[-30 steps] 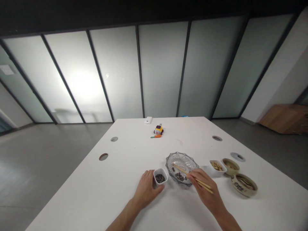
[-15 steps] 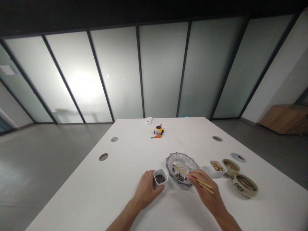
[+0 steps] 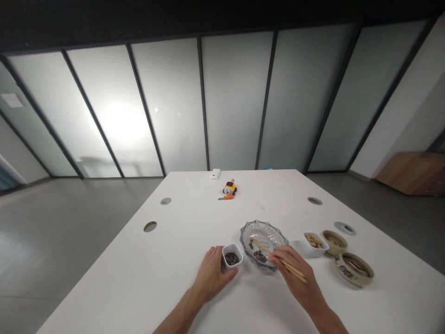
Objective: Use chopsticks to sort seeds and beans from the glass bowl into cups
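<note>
Your right hand (image 3: 295,276) has its fingers closed around a pair of chopsticks (image 3: 278,260), whose long axis runs from your hand up and to the left, so the tips sit inside the glass dish (image 3: 278,235), over its middle. The dark beans (image 3: 259,254) in that dish lie in a small cluster near its front rim, just below and slightly left of the chopstick tips, close to them but, as far as you can tell, not yet pinched between them. Your left hand (image 3: 211,274) is wrapped around the near side of a small white cup (image 3: 232,256), fingers curled against its wall and holding it steady on the counter (image 3: 181,260); the cup carries more of the same dark beans and stands just beside the dish, to its left. Your right hand is clearly the nearer one to the beans in the dish. To the right of the dish you have a white bowl (image 3: 314,244) with pale nuts in it, then two brown ceramic bowls (image 3: 353,269), whose contents are too small to make out. Well apart, at the far edge of the counter, sit a little yellow toy (image 3: 229,187), an orange piece beside it, and a white box (image 3: 215,174).
</note>
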Tool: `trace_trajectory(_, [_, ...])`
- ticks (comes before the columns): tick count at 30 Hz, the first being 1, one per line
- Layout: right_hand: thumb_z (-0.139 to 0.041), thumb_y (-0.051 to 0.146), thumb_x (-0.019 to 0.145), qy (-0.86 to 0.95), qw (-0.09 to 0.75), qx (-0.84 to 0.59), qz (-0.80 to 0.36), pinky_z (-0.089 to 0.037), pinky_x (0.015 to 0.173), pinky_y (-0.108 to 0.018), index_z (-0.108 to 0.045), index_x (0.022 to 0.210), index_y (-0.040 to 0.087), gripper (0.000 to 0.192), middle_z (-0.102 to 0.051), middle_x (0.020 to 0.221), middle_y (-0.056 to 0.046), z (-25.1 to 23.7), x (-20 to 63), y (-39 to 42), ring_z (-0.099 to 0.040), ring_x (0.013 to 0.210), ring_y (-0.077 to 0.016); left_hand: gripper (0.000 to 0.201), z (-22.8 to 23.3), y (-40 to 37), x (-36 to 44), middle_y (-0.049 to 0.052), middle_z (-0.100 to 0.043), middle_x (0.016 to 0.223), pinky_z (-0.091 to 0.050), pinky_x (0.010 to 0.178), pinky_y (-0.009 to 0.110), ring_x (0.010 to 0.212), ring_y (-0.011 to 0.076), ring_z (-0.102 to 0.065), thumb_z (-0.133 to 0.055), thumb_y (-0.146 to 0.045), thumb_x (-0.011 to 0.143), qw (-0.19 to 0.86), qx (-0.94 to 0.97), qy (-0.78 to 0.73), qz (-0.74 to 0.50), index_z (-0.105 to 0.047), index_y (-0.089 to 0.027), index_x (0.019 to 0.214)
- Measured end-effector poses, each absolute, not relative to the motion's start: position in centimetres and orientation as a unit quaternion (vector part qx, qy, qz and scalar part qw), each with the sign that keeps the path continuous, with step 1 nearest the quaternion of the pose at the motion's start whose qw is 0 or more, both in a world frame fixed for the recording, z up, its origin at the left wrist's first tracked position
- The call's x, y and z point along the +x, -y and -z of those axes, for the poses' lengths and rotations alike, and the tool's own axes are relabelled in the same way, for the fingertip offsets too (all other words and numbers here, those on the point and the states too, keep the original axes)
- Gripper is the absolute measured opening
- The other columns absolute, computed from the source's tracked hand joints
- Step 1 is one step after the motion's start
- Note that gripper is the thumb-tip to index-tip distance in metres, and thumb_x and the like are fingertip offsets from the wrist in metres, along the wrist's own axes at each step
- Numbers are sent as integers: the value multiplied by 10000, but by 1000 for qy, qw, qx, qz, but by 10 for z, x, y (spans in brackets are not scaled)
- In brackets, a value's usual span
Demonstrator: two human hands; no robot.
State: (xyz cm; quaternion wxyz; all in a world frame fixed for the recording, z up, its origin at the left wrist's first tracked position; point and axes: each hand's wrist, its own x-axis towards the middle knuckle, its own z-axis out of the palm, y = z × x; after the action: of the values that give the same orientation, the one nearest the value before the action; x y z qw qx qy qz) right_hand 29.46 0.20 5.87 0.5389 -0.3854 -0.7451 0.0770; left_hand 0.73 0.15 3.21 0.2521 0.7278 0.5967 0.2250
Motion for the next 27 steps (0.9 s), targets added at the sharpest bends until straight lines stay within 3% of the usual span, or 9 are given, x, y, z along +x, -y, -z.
trace_trajectory(7, [-689, 393, 1136, 739, 557, -377, -51, -666, 714, -278, -812, 935, 264, 269, -794, 875, -47, -61, 296, 1, -807, 765, -209, 282, -31, -2, 7, 76, -764, 1231, -477, 1065, 385, 1173, 298, -661, -768, -329, 904, 245, 731, -598, -219, -675, -234, 1153])
trace_trajectory(15, [-649, 437, 1159, 749, 534, -388, -55, -657, 703, -261, -809, 900, 262, 351, -785, 845, -42, -61, 297, 0, -800, 736, -195, 283, -32, -1, 7, 78, -767, 1237, -488, 1070, 395, 1159, 298, -662, -767, -325, 900, 247, 731, -596, -224, -673, -238, 1153])
trace_trajectory(27, [-669, 373, 1151, 754, 543, -368, -37, -647, 710, -249, -802, 943, 267, 268, -785, 872, -35, -62, 298, -1, -800, 756, -188, 281, -31, -2, 7, 76, -760, 1215, -481, 1069, 391, 1154, 294, -658, -773, -328, 902, 247, 730, -597, -221, -674, -223, 1143])
